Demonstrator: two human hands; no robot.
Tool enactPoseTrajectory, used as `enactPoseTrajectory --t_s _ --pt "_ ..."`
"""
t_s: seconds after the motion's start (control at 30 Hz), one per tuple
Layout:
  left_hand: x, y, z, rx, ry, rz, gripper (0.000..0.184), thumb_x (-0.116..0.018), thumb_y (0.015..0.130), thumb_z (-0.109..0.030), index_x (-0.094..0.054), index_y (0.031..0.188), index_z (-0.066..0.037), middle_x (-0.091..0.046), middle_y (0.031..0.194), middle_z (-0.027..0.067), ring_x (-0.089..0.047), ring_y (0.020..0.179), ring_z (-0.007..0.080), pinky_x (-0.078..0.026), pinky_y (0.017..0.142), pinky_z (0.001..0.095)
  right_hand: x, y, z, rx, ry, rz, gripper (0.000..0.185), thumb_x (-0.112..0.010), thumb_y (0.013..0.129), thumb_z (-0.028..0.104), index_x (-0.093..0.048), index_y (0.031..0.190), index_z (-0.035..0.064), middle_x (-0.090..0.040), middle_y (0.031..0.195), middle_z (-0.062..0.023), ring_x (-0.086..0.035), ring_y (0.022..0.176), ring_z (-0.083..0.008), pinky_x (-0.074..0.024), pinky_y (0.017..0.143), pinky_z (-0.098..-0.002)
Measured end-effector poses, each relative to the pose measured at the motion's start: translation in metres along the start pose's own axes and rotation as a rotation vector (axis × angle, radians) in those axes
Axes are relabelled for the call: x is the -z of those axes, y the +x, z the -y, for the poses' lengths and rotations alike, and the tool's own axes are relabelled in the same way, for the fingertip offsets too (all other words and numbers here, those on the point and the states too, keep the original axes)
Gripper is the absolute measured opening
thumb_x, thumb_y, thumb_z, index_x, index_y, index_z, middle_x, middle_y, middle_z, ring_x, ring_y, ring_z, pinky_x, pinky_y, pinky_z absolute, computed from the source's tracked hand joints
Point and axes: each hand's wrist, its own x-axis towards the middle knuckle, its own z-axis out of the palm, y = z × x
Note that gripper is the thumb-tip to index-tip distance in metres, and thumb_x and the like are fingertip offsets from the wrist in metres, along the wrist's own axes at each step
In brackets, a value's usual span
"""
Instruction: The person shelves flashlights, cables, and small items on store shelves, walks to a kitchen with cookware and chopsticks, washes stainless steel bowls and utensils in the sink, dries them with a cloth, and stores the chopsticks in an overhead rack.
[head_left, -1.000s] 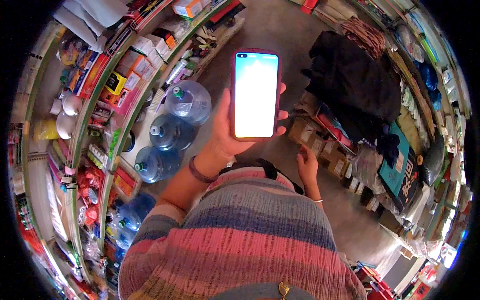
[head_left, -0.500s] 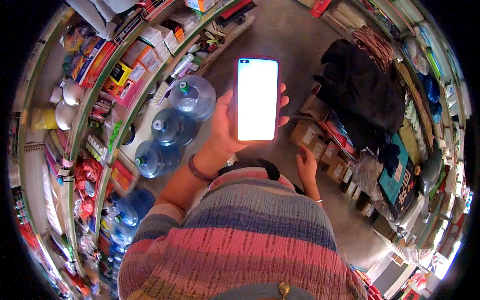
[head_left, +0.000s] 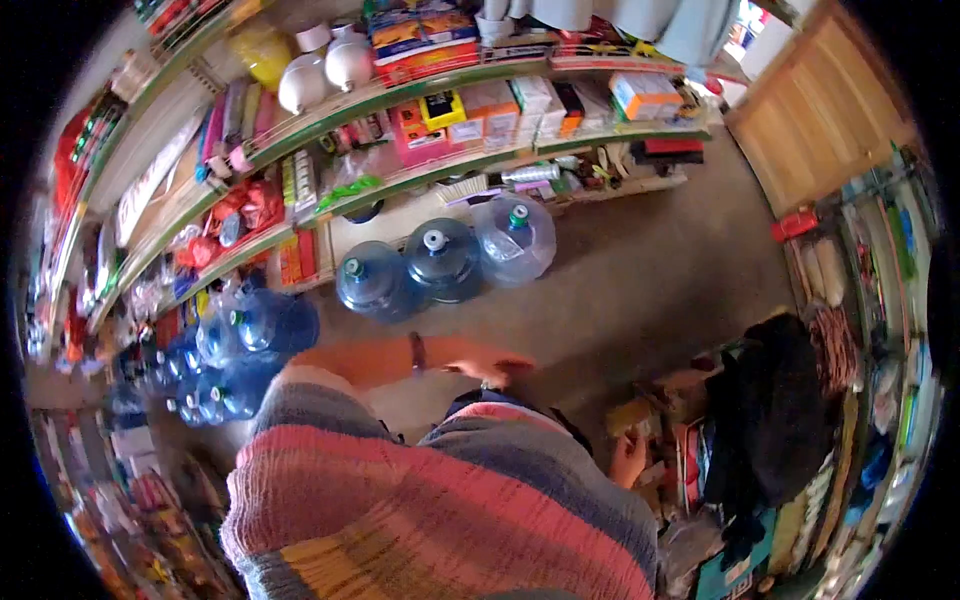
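Note:
My left hand (head_left: 482,360) is in front of my waist, with a dark band on the wrist. Motion blurs its fingers, and a dark reddish edge shows at their tips; I cannot make out whether this is the phone. No lit screen is in view. My right hand (head_left: 628,458) hangs low at my right side, fingers loosely bent and apart, with nothing seen in it. Near it are cardboard boxes (head_left: 632,412). Beyond my left hand, large water bottles stand on the floor: a clear one (head_left: 517,245) and two bluish ones (head_left: 443,262), (head_left: 372,283).
Shelves (head_left: 420,165) with boxes and bulbs curve across the front and left. More blue bottles (head_left: 270,325) stand at the left. A black cloth (head_left: 775,420) covers goods at the right. A wooden door panel (head_left: 825,110) stands at the far right, beyond the floor (head_left: 640,260).
The view has swung to the left. My left hand has dropped from holding up a lit phone to waist level, and the bright screen has gone from sight. My right hand still hangs down.

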Motion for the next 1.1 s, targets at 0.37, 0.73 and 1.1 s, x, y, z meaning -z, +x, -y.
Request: enactPoseTrajectory --t_s 0.37,0.73,1.1 --pt "-0.034 -0.103 0.029 0.257 0.001 0.222 0.067 -0.061 0.079 -0.029 -0.03 0.137 -0.017 -0.059 0.112 0.0146 -0.056 0.097 0.0306 -0.043 0.082 0.0438 -0.023 0.035 0.012 0.06 0.144 0.143 0.036 -0.058 0.083 0.008 -0.052 0.118 0.0018 -0.057 0.107 -0.0107 -0.058 0.088 -0.0179 -0.0496 0.072 -0.0287" --pt "-0.039 -0.086 0.013 0.519 -0.454 0.28 0.078 -0.063 0.076 -0.036 -0.023 0.14 -0.015 -0.056 0.095 0.013 -0.054 0.077 0.021 -0.045 0.049 0.0381 -0.014 0.042 0.074 0.048 0.08 0.195 0.034 -0.057 0.087 0.008 -0.05 0.118 -0.0023 -0.057 0.114 -0.0143 -0.057 0.102 -0.0236 -0.0463 0.086 -0.0336" --pt "-0.039 -0.094 0.021 0.452 -0.633 -0.006 0.056 -0.062 0.081 -0.024 -0.041 0.13 -0.008 -0.053 0.106 0.0054 -0.049 0.093 0.0131 -0.044 0.076 0.0296 -0.019 0.036 0.029 0.024 -0.096 0.084 0.035 -0.058 0.084 0.013 -0.054 0.117 0.0025 -0.059 0.111 -0.0127 -0.059 0.096 -0.0215 -0.0481 0.078 -0.0319"
